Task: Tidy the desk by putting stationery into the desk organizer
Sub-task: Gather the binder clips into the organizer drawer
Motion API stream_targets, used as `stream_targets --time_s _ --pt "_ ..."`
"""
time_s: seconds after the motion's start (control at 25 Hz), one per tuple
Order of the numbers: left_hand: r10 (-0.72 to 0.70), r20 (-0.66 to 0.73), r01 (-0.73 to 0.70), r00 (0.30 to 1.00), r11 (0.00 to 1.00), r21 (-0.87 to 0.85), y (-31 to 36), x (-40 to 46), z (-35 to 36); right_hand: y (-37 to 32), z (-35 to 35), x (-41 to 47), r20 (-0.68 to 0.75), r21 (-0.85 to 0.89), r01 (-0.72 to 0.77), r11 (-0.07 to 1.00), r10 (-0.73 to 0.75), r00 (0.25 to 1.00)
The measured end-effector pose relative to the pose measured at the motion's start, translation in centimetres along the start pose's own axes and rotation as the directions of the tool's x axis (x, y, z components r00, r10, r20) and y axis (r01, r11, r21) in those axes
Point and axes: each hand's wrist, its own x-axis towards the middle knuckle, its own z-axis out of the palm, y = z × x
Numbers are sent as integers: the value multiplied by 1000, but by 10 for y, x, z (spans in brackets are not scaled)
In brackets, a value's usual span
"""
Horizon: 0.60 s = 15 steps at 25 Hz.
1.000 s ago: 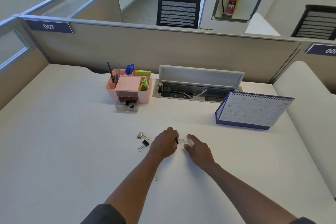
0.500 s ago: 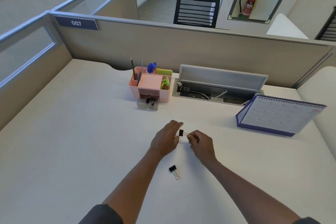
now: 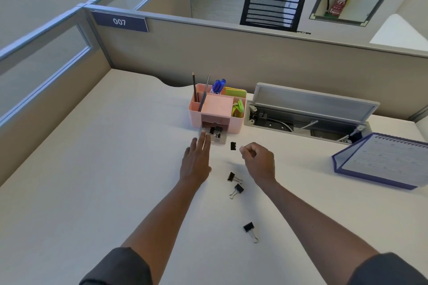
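The right hand (image 3: 258,161) pinches the wire handle of a black binder clip (image 3: 233,146) between its fingertips, the clip's body sticking out to the left of the grip, above the bench (image 3: 92,169). The left hand (image 3: 196,161) is released, fingers straight and flat, their tips at the near edge of the clear drawer (image 3: 214,134) pulled out of the pink desk organizer (image 3: 216,109); the drawer holds other black clips. The held clip hangs just right of that drawer. Three loose clips (image 3: 235,183) lie on the white bench nearer, between the forearms. Right of the organizer sit an open cable tray (image 3: 308,113) and a desk calendar (image 3: 384,159). Beige partitions (image 3: 231,58) stand at the far side.
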Motion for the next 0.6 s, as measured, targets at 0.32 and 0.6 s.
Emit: stream_targets --time_s 0.32,0.6 --pt "-4 114 -3 994 998 58 -15 24 -4 -30 45 45 -46 -100 -8 995 3 999" --pt "3 114 -5 993 1000 13 -19 25 0 -40 67 60 -101 -310 -36 950 5 995"
